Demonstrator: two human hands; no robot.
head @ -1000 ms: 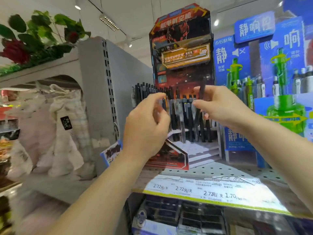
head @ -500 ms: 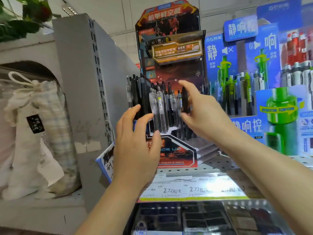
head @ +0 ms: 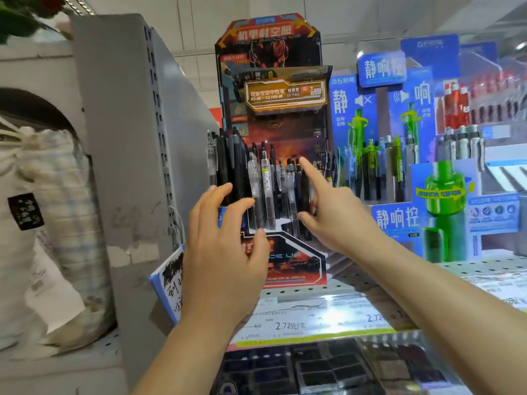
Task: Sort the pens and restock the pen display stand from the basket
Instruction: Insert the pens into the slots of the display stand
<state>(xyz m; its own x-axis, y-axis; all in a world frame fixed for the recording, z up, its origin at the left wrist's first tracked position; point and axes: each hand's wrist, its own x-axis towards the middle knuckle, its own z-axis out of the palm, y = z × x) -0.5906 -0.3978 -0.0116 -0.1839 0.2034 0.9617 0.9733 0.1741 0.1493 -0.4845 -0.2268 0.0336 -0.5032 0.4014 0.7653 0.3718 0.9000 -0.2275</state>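
Two hands work at the black-and-red cardboard pen display stand (head: 271,155): left hand (head: 225,252) wide, steadying clear-barrelled pens (head: 263,189) upright; right hand (head: 330,212) apparently seating a dark pen (head: 305,192) among them.

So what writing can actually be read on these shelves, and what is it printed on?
"静响控": blue sign topping the green-pen display, repeated on its front panel.
"静" and "响": blue backboard.
"2.72元/支": shelf-edge price strip.
"4.00": same strip.
Red-and-black pen display stand: header and gold plaque too blurred to read.
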